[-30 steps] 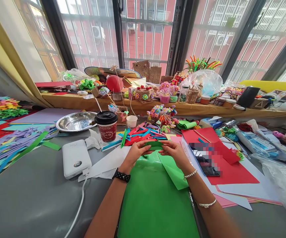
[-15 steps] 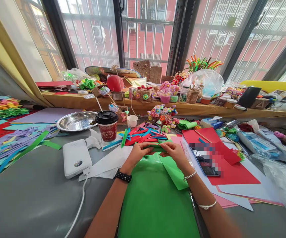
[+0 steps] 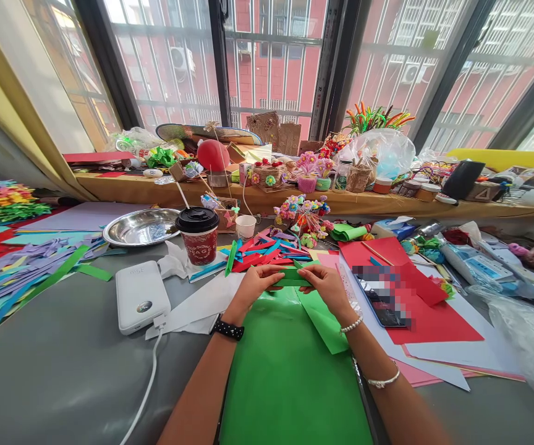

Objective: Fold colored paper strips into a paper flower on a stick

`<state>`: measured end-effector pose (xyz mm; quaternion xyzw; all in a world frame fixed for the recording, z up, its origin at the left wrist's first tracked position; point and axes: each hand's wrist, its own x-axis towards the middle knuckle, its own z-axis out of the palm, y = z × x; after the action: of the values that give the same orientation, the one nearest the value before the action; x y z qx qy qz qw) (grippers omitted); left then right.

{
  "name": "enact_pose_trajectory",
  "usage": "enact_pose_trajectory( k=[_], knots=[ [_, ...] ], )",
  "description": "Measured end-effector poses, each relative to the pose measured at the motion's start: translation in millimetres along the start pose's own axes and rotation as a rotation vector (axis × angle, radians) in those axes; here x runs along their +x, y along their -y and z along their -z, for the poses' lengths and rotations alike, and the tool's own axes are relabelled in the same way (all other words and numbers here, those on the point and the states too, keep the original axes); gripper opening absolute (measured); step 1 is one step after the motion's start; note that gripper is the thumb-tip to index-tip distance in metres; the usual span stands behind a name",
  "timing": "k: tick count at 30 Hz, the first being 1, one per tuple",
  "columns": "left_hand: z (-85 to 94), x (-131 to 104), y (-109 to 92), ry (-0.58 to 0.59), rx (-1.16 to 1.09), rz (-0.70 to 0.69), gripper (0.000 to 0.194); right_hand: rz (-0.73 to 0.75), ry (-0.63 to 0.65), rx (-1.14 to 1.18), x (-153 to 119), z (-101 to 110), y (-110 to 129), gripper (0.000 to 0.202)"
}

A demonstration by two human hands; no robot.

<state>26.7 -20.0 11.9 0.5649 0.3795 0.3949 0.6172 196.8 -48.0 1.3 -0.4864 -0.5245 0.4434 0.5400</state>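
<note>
A narrow green paper strip [image 3: 290, 282] is stretching crosswise between the two hands, just above the far end of a glossy green surface [image 3: 295, 377]. It is looking flat and matte, a mid green, with a lengthwise line dividing it into an upper and a lower band. Near its right end a small pointed corner is sticking up; whether that corner belongs to the same piece is hard to tell. Both ends are disappearing behind fingers.

The left hand [image 3: 254, 288] is closing its thumb and fingertips on the strip's left end, and the right hand [image 3: 328, 285] is pinching the other end the same way, its fingers curling. A dotted dark band [image 3: 227, 327] is circling the left wrist, and a beaded bracelet [image 3: 351, 326] is sitting on the right one.

Beside the right forearm, a lighter green sheet [image 3: 325, 324] is lying partly over the glossy surface. Just beyond the hands, folded red, blue, purple and green paper pieces [image 3: 267, 250] are lying in a loose heap. To the left, a lidded dark red cup [image 3: 199, 242] is standing near a shallow metal dish [image 3: 125, 233], with a white power bank [image 3: 139, 300] lying closer in. To the right, a phone [image 3: 381, 303] is resting by red paper [image 3: 440, 327]. Farther back, flower crafts [image 3: 303, 213] are standing before a crowded windowsill [image 3: 165, 194].
</note>
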Motion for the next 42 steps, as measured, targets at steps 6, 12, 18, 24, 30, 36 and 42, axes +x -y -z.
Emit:
enact_pose_trajectory(
  k=[6, 12, 18, 24, 30, 36, 42],
  knots=[
    [1.6, 1, 1, -0.046, -0.053, -0.014, 0.028, -0.04, 0.087, 0.121, 1, 3, 4, 0.026],
    [4.1, 1, 2, -0.057, -0.079, 0.007, 0.027, -0.058, 0.118, 0.17, -1, 3, 5, 0.025],
    [10.3, 2, 0, -0.023, -0.122, 0.042, 0.035, -0.042, 0.098, 0.203, 0, 3, 4, 0.022],
    [6.0, 0, -5, -0.017, -0.086, 0.159, 0.042, -0.01, 0.113, 0.14, 0, -1, 3, 0.025],
    [1.5, 0, 1, 0.015, -0.073, 0.147, 0.036, 0.022, 0.146, 0.062, -3, -4, 6, 0.024],
    [1.3, 2, 3, -0.051, -0.049, 0.117, 0.036, 0.042, 0.221, 0.049, -4, -1, 10, 0.027],
    [-1.0, 1, 2, -0.04, 0.035, 0.049, 0.036, 0.05, 0.197, -0.044, -4, -6, 4, 0.034]
  ],
)
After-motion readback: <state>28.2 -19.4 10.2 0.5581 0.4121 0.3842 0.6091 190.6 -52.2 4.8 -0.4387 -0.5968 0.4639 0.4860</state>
